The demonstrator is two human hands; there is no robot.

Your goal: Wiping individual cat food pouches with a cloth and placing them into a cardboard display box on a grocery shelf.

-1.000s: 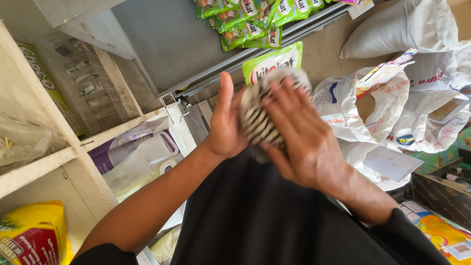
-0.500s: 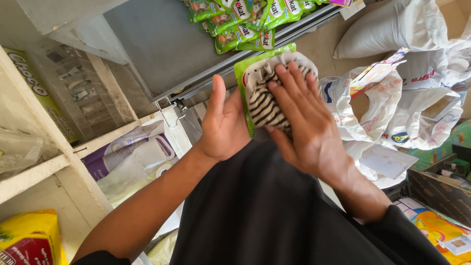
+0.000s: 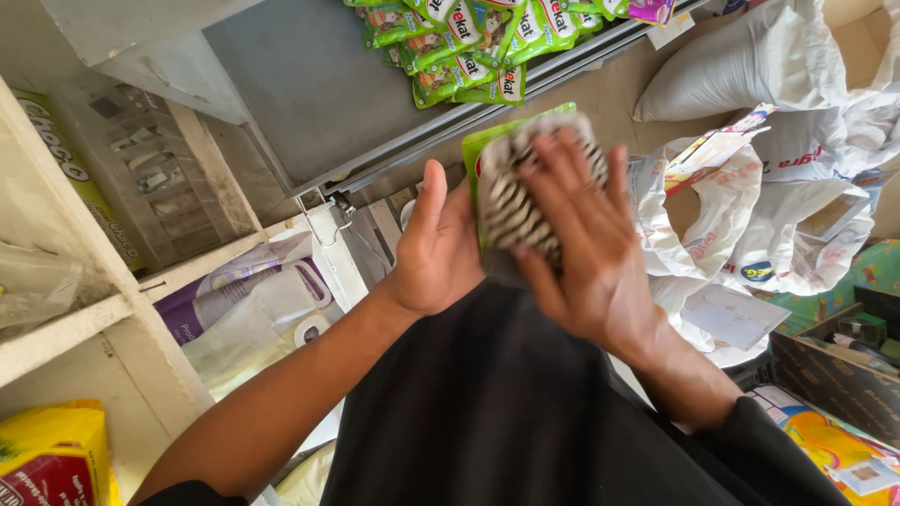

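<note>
Nearest, black clothing filling the lower middle. Just above it, left hand cupped with thumb raised, gripping the left edge of a green pouch from behind. Right hand laid flat, fingers spread wide, pressing a black-and-white striped cloth against the pouch front. Down at the left, white shelf with a yellow bag under it and a purple-and-white pack beside. Off to the right, open white sacks. Farthest, along the top edge of a grey counter, a row of green pouches.
</note>
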